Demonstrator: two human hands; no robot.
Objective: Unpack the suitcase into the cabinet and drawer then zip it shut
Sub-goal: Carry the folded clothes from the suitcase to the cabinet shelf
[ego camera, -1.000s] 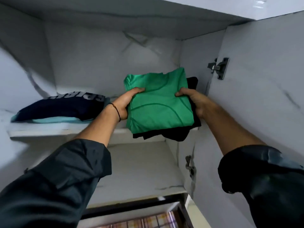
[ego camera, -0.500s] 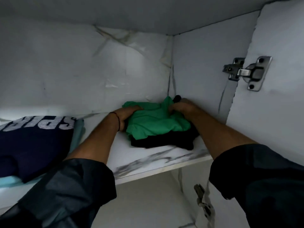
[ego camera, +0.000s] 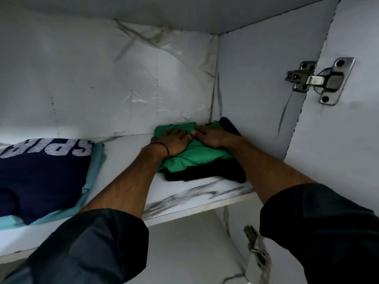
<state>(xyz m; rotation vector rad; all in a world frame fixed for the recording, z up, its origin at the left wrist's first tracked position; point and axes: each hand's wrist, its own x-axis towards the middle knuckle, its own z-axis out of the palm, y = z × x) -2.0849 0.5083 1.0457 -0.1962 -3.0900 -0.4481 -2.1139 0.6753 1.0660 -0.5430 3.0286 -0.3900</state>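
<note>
A folded green garment (ego camera: 194,155) lies on top of a folded black garment (ego camera: 205,174) at the back right corner of the cabinet's marble-patterned shelf (ego camera: 194,197). My left hand (ego camera: 172,141) and my right hand (ego camera: 213,137) both rest flat on the green garment with straight fingers, pressing it down side by side. The suitcase and the drawer are out of view.
A folded navy shirt with white lettering (ego camera: 41,171) sits on a light blue garment (ego camera: 94,171) at the shelf's left. The open cabinet door with a metal hinge (ego camera: 320,78) stands at the right. A lower shelf (ego camera: 184,253) shows below.
The green and black stack went from held in the air at the shelf edge to lying deep on the shelf. Both hands let go of its sides and now lie flat on top.
</note>
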